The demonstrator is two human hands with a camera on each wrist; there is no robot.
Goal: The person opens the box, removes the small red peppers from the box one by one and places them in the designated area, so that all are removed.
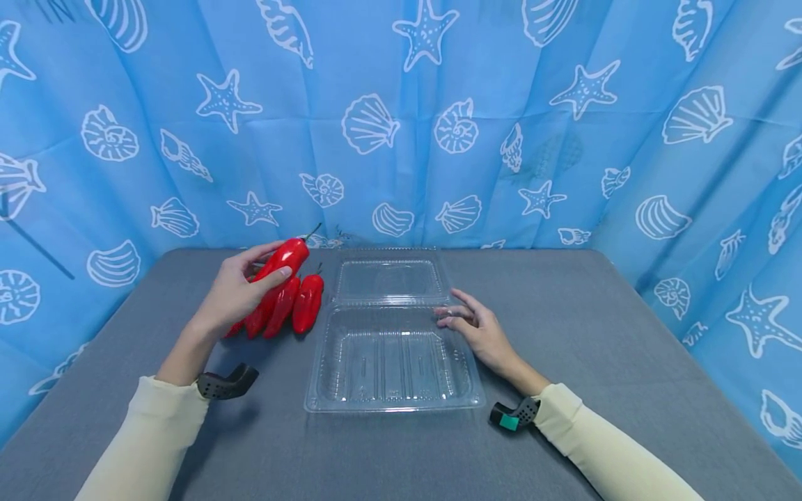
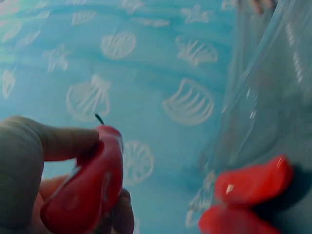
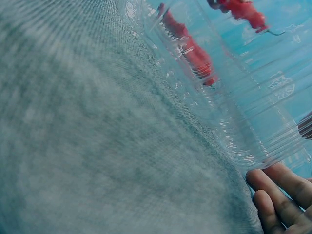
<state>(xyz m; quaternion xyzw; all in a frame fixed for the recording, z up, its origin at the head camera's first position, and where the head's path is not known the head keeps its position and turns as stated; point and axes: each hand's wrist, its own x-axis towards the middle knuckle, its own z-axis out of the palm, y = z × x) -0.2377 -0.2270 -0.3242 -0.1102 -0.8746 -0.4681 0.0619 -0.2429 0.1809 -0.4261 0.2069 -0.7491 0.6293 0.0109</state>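
Observation:
My left hand (image 1: 234,289) grips a glossy red chili pepper (image 1: 289,256) between thumb and fingers, its thin dark stem pointing up and away. The held chili pepper (image 2: 90,185) also shows in the left wrist view. Just below it, several more red chili peppers (image 1: 308,304) lie side by side on the table. To their right is a clear plastic clamshell container (image 1: 393,403), its lid (image 1: 388,280) folded back flat. My right hand (image 1: 485,337) holds the container's right side, thumb over the rim; in the right wrist view its fingers (image 3: 280,192) are against the outer wall.
Grey cloth covers the table (image 1: 551,313). Behind and around it hangs a blue curtain (image 1: 413,174) printed with white shells and starfish. A black wrist device (image 1: 227,383) sits at my left cuff and another device (image 1: 515,414) at my right.

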